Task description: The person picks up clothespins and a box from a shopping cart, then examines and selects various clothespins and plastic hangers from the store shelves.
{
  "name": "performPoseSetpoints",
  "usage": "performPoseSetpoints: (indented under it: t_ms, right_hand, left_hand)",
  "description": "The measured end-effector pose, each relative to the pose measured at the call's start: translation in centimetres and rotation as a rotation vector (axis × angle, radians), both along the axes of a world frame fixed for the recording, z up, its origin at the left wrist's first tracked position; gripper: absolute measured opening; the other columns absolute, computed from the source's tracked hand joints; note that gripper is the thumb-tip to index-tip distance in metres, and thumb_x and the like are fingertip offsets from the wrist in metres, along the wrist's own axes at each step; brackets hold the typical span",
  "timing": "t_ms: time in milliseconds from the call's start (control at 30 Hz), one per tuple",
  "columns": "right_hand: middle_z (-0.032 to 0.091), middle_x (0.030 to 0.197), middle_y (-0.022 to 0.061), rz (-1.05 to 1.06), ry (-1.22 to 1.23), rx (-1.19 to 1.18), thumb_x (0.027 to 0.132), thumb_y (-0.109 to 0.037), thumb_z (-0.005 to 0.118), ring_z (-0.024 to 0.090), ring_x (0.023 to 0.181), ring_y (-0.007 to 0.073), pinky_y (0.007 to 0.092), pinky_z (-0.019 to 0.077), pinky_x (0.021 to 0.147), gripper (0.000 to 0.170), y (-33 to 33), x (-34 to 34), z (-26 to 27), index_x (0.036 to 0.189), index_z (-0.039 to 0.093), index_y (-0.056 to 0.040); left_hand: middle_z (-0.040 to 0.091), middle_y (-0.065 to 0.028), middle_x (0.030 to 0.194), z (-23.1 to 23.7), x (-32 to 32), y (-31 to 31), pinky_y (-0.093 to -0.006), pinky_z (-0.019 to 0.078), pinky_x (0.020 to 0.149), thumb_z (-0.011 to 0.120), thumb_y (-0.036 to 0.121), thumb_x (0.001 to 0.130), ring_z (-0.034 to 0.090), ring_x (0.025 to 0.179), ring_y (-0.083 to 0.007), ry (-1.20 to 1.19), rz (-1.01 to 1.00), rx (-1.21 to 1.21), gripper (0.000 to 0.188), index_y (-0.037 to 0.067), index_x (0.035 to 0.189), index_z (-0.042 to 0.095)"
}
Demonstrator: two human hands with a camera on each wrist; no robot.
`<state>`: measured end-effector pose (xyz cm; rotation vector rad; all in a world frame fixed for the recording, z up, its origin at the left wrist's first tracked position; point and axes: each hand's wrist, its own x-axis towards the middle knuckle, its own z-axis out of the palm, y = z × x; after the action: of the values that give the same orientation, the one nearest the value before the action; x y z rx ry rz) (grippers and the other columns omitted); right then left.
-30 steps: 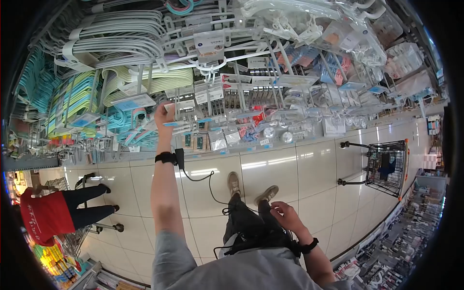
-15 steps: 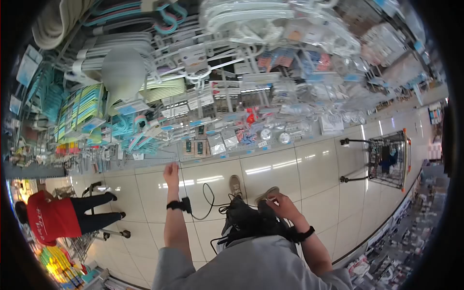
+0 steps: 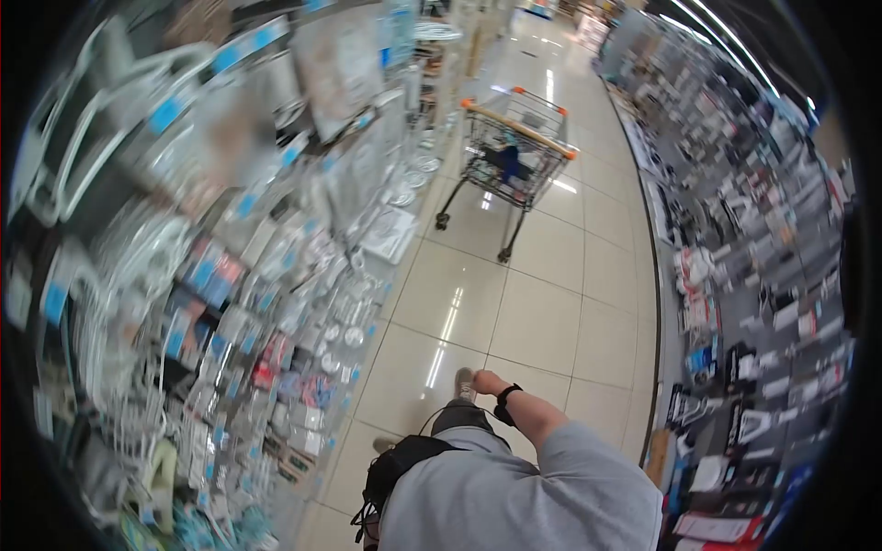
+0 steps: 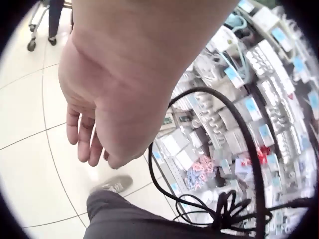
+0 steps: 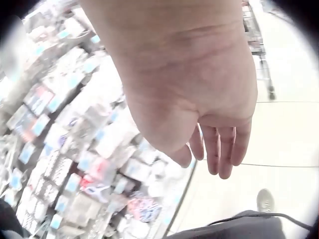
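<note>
In the left wrist view, my left hand (image 4: pixel 112 99) hangs beside the leg with its fingers loosely bent and nothing in them. The head view does not show this hand; the body and bag hide that side. My right hand (image 3: pixel 489 382) is low in front of the body, over a shoe (image 3: pixel 466 384). Seen from its own wrist, the palm faces the camera, and the relaxed fingers (image 5: pixel 225 149) point down, holding nothing. A black cable (image 4: pixel 234 112) loops past the left wrist.
A shopping cart (image 3: pixel 519 151) with a dark item in it stands ahead on the tiled floor (image 3: pixel 542 317). Packed shelves of hangers and small packaged goods (image 3: pixel 211 312) line the left side. Another stocked shelf (image 3: pixel 744 303) runs along the right.
My left hand has come down from the shelf and out of the head view. The head and body have turned right, from the hanger shelf to face along the aisle toward the cart.
</note>
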<state>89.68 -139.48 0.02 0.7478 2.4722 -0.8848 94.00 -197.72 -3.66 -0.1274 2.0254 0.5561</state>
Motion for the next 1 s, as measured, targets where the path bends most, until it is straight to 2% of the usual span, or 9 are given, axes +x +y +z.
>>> performPoseSetpoints:
  t_ms: [100, 233, 333, 400, 467, 533, 600, 667, 1000]
  right_hand:
    - [0.070, 0.075, 0.0166, -0.201, -0.170, 0.015, 0.079, -0.027, 0.061, 0.069, 0.071, 0.0315, 0.0419, 0.0540, 0.071, 0.028, 7.1, 6.6, -5.9, 0.075, 0.071, -0.0014]
    - [0.072, 0.082, 0.0135, -0.374, -0.175, -0.250, 0.083, -0.027, 0.061, 0.070, 0.071, 0.0232, 0.0371, 0.0549, 0.071, 0.029, 12.4, 13.0, -7.7, 0.090, 0.073, -0.0015]
    - [0.073, 0.087, 0.0114, -0.394, -0.252, -0.282, 0.084, -0.027, 0.061, 0.070, 0.073, 0.0248, 0.0376, 0.0551, 0.071, 0.028, 15.6, 17.7, -9.8, 0.096, 0.073, -0.0051]
    - [0.073, 0.089, 0.0101, -0.341, -0.322, -0.270, 0.084, -0.028, 0.061, 0.070, 0.074, 0.0259, 0.0377, 0.0552, 0.071, 0.028, 18.7, 21.2, -13.1, 0.100, 0.072, -0.0074]
    - [0.072, 0.094, 0.0077, 0.314, -0.223, 0.058, 0.083, -0.029, 0.063, 0.069, 0.076, 0.0287, 0.0384, 0.0550, 0.071, 0.028, 21.1, 24.6, -16.2, 0.104, 0.071, -0.0113]
    - [0.071, 0.092, 0.0093, 0.353, -0.190, 0.071, 0.084, -0.024, 0.064, 0.069, 0.074, 0.0258, 0.0358, 0.0547, 0.065, 0.026, 23.3, 25.5, -11.7, 0.103, 0.069, -0.0070]
    - [0.070, 0.087, 0.0104, -1.068, -0.052, -0.518, 0.085, -0.017, 0.063, 0.068, 0.071, 0.0210, 0.0323, 0.0536, 0.060, 0.020, 25.1, 25.6, -7.9, 0.098, 0.068, -0.0022]
    - [0.069, 0.084, 0.0115, -1.129, -0.032, -0.479, 0.086, -0.013, 0.062, 0.067, 0.069, 0.0181, 0.0289, 0.0523, 0.057, 0.019, 27.0, 25.5, -5.9, 0.096, 0.067, 0.0023]
    - [0.068, 0.082, 0.0096, -1.330, -0.157, -0.724, 0.083, -0.018, 0.064, 0.063, 0.066, 0.0182, 0.0293, 0.0495, 0.055, 0.023, 32.5, 25.6, -7.7, 0.095, 0.070, 0.0014]
  left_hand:
    - [0.069, -0.0109, 0.084, 1.3, -6.3, 4.1, -0.0367, 0.0522, 0.063, 0.060, 0.019, 0.084, 0.067, 0.073, -0.0226, 0.060, -0.004, -0.061, 0.020, 0.007, 0.097, 0.068]
    - [0.069, -0.0100, 0.078, 1.7, -14.4, 11.7, -0.0366, 0.0512, 0.057, 0.063, 0.016, 0.082, 0.066, 0.066, -0.0216, 0.161, -0.157, -0.170, 0.013, 0.005, 0.088, 0.069]
    - [0.065, -0.0069, 0.070, -2.9, -19.2, 16.8, -0.0341, 0.0487, 0.050, 0.062, 0.011, 0.082, 0.062, 0.057, -0.0200, 0.691, -1.041, -0.192, 0.013, 0.005, 0.070, 0.065]
    - [0.060, -0.0071, 0.063, -1.4, -20.8, 26.0, -0.0353, 0.0417, 0.047, 0.063, 0.022, 0.084, 0.057, 0.055, -0.0189, 0.202, 0.348, 0.250, 0.022, 0.002, 0.075, 0.061]
    - [0.060, -0.0049, 0.066, -1.5, -23.2, 33.6, -0.0300, 0.0440, 0.049, 0.060, 0.014, 0.087, 0.059, 0.059, -0.0167, 0.200, 0.351, 0.397, 0.015, 0.001, 0.081, 0.062]
    - [0.062, -0.0060, 0.076, -3.9, -26.4, 39.4, -0.0293, 0.0493, 0.055, 0.058, 0.012, 0.088, 0.061, 0.066, -0.0171, 0.403, 0.041, 0.397, 0.016, -0.002, 0.096, 0.062]
    - [0.063, -0.0085, 0.085, -1.6, -28.8, 46.8, -0.0286, 0.0522, 0.063, 0.057, 0.011, 0.090, 0.062, 0.073, -0.0166, 0.458, -0.126, 0.407, 0.025, -0.003, 0.110, 0.058]
    - [0.066, -0.0124, 0.093, -3.8, -32.7, 52.6, -0.0333, 0.0518, 0.073, 0.067, 0.011, 0.082, 0.064, 0.082, -0.0210, 0.550, -0.172, 0.464, 0.031, 0.001, 0.111, 0.060]
    - [0.061, -0.0081, 0.115, 10.9, -39.2, 90.8, -0.0267, 0.0490, 0.079, 0.044, -0.013, 0.075, 0.060, 0.101, -0.0169, 0.493, -0.135, 0.818, 0.053, 0.003, 0.124, 0.054]
